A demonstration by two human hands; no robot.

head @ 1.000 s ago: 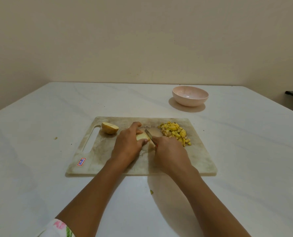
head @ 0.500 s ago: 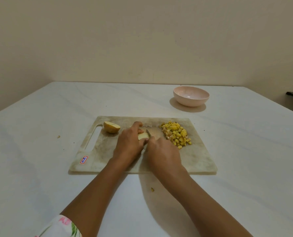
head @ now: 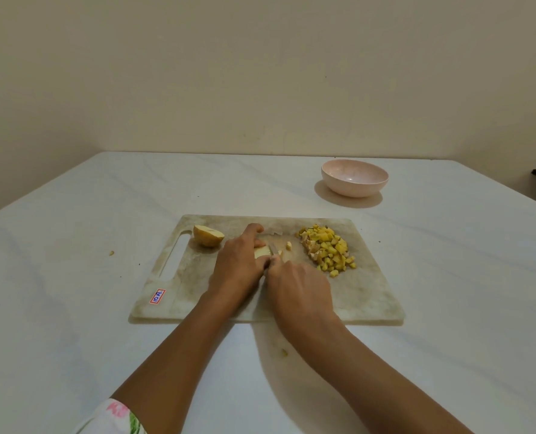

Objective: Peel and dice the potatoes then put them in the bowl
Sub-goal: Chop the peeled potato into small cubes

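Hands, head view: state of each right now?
Left hand: holds the potato piece down on the cutting board.
Right hand: grips the knife, blade at the potato piece.

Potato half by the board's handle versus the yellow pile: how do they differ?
The potato half is one rounded chunk; the diced pile is many small cubes. The potato half sits alone, left on the cutting board; the diced pile is heaped at right. Both lie on the board.
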